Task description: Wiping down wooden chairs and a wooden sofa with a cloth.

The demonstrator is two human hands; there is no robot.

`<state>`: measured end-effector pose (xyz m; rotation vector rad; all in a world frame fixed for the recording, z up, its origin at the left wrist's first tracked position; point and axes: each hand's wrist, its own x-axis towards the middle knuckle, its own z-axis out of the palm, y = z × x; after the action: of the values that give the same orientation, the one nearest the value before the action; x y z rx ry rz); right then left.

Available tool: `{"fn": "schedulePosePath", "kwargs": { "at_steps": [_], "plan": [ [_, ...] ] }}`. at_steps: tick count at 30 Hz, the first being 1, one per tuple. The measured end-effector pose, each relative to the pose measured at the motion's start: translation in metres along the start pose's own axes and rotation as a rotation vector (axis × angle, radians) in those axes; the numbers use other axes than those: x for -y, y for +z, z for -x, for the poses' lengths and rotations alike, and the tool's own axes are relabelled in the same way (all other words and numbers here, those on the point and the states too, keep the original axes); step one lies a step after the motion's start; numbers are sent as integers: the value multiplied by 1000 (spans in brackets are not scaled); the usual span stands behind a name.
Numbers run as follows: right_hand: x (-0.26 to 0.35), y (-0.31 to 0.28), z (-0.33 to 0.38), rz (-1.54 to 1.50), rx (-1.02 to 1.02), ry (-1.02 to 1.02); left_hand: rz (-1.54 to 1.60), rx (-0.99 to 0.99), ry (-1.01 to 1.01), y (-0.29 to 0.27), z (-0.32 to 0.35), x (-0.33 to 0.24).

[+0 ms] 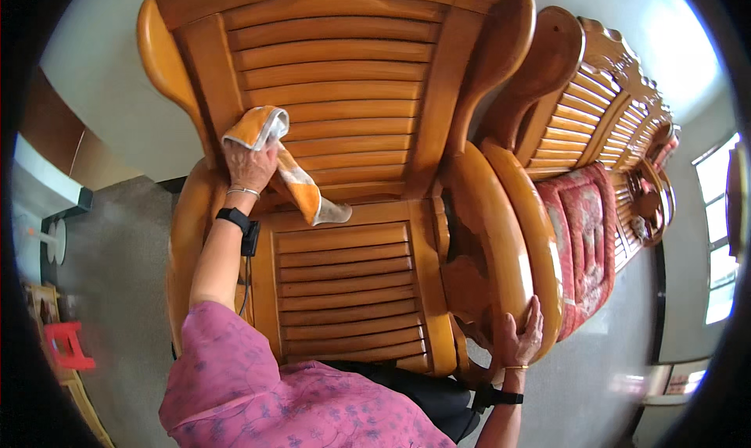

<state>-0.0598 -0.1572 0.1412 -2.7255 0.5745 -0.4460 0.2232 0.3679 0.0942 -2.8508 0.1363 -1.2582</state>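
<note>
A wooden armchair (336,249) with a slatted back and slatted seat fills the middle of the view. My left hand (252,165) is closed on an orange and white cloth (301,184), pressed near the lower left of the backrest. Part of the cloth bunches above my fingers, and a loose end trails down to the right over the back of the seat. My right hand (519,337) rests on the front of the chair's right armrest (494,229), fingers stretched out and holding nothing.
Close on the right stands a long wooden bench (598,96) with a red patterned cushion (583,237). A red plastic stool (69,345) is on the grey floor at far left, by a white round-based stand (56,241). A window (718,229) is at far right.
</note>
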Motion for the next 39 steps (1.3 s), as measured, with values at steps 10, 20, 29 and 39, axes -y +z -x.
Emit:
{"fn": "schedulePosePath", "kwargs": {
  "at_steps": [10,20,29,39],
  "plan": [
    [-1,-3,3,-25,-2,42,191,34,158,4,-46,-102],
    [-2,-3,1,-25,4,23,320,55,269,36,-84,-203],
    [3,-4,1,-70,-14,28,298,27,206,21,-17,-101],
    [-2,0,3,-48,-11,7,-33,33,11,-7,30,10]
  ]
}}
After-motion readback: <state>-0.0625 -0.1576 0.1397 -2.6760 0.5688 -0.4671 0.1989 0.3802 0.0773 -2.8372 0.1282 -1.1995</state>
